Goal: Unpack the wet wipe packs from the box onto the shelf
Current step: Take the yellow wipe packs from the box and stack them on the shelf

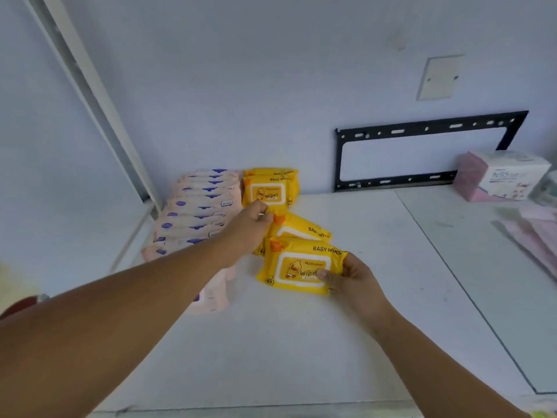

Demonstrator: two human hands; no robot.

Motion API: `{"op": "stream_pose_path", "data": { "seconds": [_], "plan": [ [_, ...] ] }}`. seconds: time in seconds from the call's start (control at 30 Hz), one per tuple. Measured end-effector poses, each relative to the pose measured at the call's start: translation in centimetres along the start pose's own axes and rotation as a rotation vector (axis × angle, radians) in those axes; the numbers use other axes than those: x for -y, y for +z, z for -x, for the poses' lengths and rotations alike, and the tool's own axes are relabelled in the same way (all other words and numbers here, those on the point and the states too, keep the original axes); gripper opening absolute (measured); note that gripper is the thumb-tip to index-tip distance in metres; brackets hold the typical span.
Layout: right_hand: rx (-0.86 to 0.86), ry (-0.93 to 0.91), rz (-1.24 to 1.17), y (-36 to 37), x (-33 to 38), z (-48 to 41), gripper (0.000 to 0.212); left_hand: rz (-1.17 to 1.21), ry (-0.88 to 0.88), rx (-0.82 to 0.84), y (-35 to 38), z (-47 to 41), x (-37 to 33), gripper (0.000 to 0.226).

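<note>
Yellow baby wipe packs lie on the white shelf (301, 342). Two of them stand stacked against the back wall (271, 188). My left hand (247, 227) pinches the upper left corner of a yellow pack (304, 229) lying in front of those. My right hand (352, 279) grips the right edge of the nearest yellow pack (297, 268), thumb on its front. A row of several pink packs with blue marks (199, 212) stands to the left, partly hidden by my left forearm. The box is out of view.
A black metal bracket (422, 131) hangs on the wall behind the shelf's right half. A pink-and-white carton (503, 176) and pale pink items (539, 233) sit at the far right. A blank wall plate (440, 76) is above.
</note>
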State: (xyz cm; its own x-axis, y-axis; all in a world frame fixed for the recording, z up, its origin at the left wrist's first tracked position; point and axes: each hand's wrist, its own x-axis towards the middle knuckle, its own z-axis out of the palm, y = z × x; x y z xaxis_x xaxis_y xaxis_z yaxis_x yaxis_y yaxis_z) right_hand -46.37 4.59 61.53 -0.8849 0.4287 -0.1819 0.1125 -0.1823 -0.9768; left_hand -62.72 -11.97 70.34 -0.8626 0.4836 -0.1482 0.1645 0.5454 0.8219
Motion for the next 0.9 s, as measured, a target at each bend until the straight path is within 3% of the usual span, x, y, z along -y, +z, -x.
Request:
{"op": "stream_pose_path", "data": {
  "seconds": [0.23,0.53,0.73,0.9],
  "plan": [
    [-0.036,-0.023,0.132,1.6,0.9,-8.1,0.022,-0.074,0.001,-0.039,-1.9,-7.3,0.6,0.028],
    [-0.049,-0.085,0.340,5.2,2.0,-13.2,0.021,-0.671,0.210,-0.098,-6.0,-11.9,0.4,0.017],
    [-0.083,-0.121,0.393,6.6,2.5,-15.4,0.014,-1.239,0.286,-0.129,-7.2,-14.4,0.8,0.022],
    [-0.163,-0.102,0.424,7.3,2.7,-16.8,0.015,-1.321,0.249,-0.162,-7.2,-15.7,1.2,0.026]
  ]
}}
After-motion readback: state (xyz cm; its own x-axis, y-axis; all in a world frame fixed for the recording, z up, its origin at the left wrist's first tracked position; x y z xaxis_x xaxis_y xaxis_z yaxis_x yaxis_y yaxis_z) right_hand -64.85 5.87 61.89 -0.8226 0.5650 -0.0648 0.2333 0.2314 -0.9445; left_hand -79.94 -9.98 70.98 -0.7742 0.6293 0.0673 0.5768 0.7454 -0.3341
